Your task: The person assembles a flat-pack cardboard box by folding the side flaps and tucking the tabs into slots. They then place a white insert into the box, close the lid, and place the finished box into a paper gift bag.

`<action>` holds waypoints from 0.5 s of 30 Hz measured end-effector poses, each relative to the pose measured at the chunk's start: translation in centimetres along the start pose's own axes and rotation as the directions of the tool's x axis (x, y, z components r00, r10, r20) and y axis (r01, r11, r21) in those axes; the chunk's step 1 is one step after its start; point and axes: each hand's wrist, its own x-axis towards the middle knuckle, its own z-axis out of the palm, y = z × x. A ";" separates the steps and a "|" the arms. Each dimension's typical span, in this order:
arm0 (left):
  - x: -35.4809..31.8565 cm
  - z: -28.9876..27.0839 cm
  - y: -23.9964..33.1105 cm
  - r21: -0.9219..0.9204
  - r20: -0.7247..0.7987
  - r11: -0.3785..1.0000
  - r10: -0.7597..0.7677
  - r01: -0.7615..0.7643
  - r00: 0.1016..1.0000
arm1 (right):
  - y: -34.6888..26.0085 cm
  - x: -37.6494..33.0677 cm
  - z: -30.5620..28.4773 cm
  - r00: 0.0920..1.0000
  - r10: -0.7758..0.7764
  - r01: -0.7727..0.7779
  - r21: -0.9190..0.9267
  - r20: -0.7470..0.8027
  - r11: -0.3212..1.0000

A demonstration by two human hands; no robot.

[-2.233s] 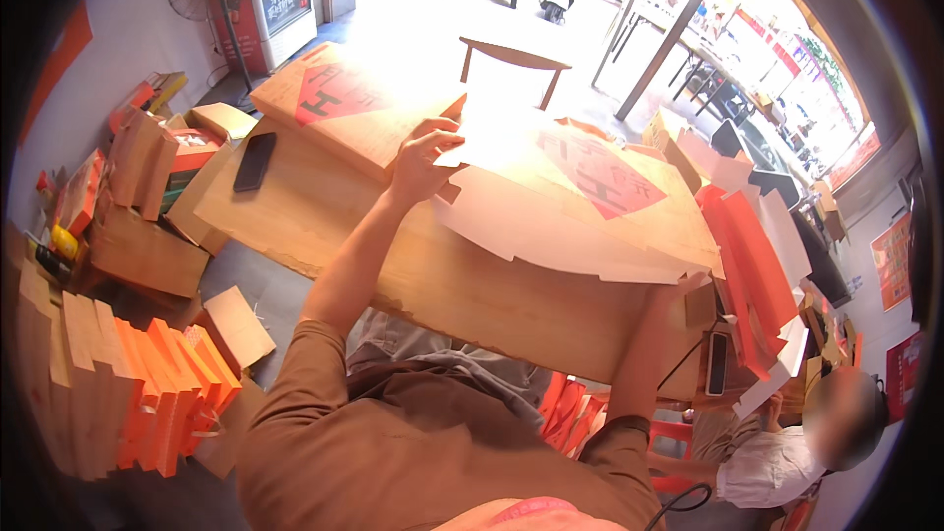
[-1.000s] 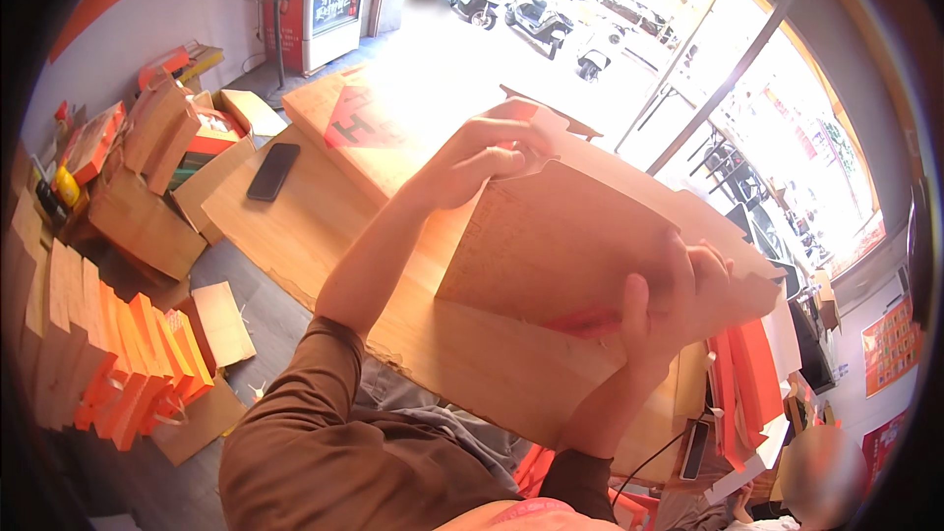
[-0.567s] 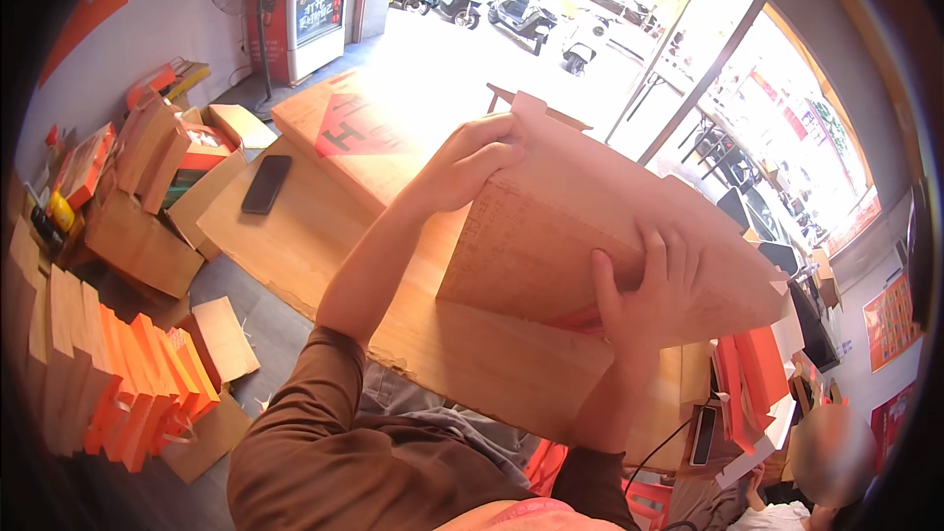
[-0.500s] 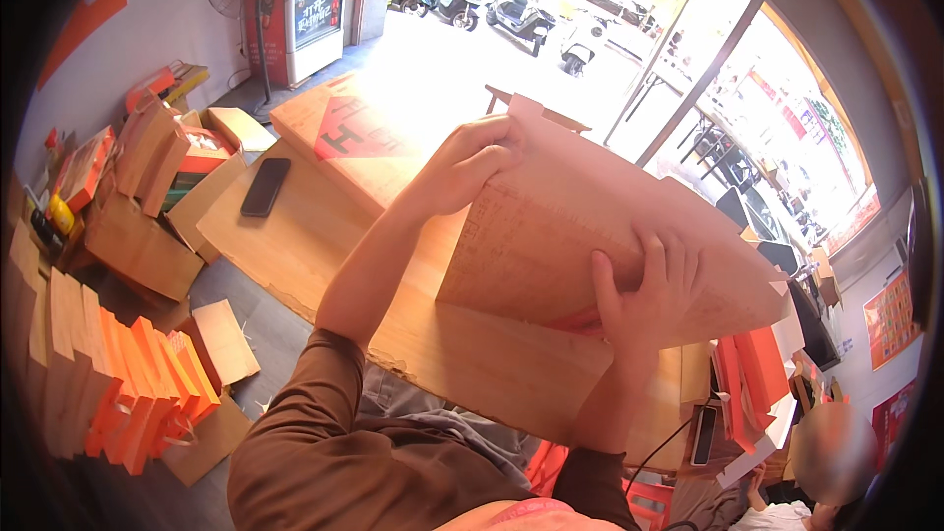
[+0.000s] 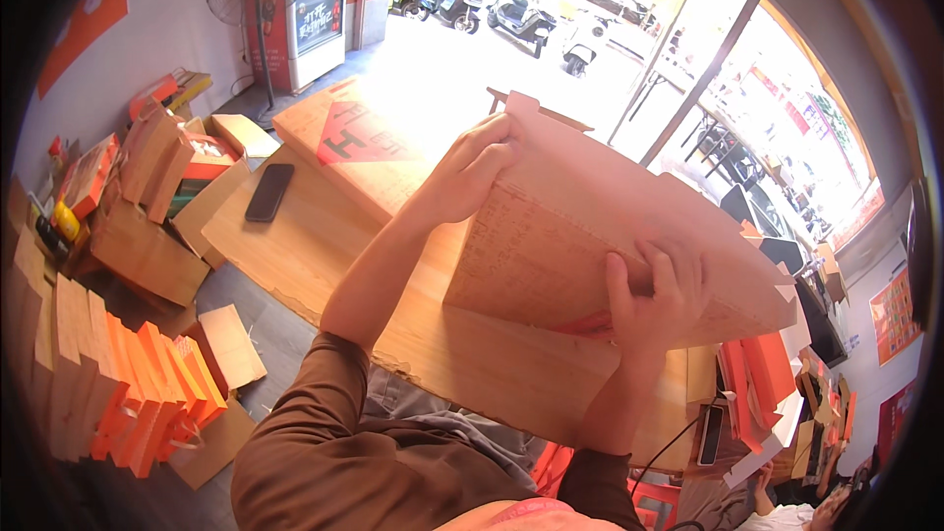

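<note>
A partly folded cardboard box [image 5: 536, 261] stands tilted on the wooden table [image 5: 324, 251] in front of me. Its broad top panel [image 5: 590, 157] slants up and away, with small tabs at its corners. My left hand [image 5: 460, 177] pinches the box's upper left corner, fingertips over the edge. Along the fold near the right end, my right hand [image 5: 654, 300] grips the cardboard with curled fingers, its thumb pointing up. Some red print shows low on the near side. The far side of the box is hidden.
A large closed carton [image 5: 364, 147] with a red diamond lies on the table's far left, near a black phone [image 5: 268, 193]. Orange and brown flat boxes [image 5: 147, 388] stand in rows at left. Red box pieces [image 5: 757, 383] and another person's hand [image 5: 762, 482] are at right.
My right hand's fingers have curled in more at the fold, with the thumb shifted slightly right. My left hand keeps its hold on the corner. The person at right has moved lower.
</note>
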 end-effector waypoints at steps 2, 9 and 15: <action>0.1 0.4 0.1 -0.059 -0.014 0.998 -0.015 0.014 1.000 | -0.1 0.2 -0.2 1.000 -0.009 0.009 0.000 -0.008 1.000; 0.2 0.4 -1.0 -0.191 0.055 0.981 -0.022 0.032 0.998 | 0.1 0.1 0.1 0.999 0.010 -0.009 0.040 -0.034 0.999; 0.3 1.5 -3.2 -0.532 0.032 0.845 0.080 -0.050 0.996 | 0.1 0.0 0.0 0.999 0.026 -0.025 0.030 -0.025 0.999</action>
